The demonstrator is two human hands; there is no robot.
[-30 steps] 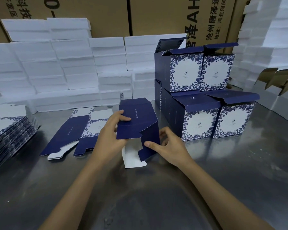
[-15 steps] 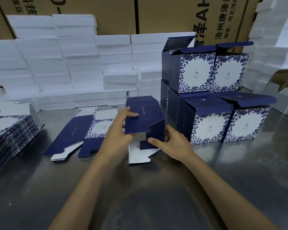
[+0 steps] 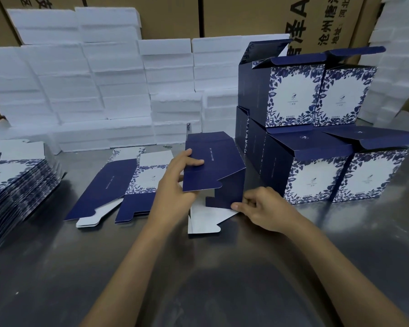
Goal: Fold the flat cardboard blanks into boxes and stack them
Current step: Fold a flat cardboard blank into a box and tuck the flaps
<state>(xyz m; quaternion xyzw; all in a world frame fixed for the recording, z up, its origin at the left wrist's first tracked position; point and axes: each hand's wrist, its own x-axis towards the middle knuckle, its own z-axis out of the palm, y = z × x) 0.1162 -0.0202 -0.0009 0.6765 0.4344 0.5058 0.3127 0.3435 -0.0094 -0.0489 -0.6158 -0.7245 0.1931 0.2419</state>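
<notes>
I see my left hand gripping the half-opened navy blank at its left edge, thumb on top. My right hand pinches its lower right corner. The blank stands on the metal surface, just beside the stacked boxes.

A brushed steel worktable fills the foreground, dully reflecting soft overhead light. White foam blocks are stacked in rows along its far edge, with more piled at right. Behind them stand large brown corrugated cartons printed with black Chinese characters.
</notes>
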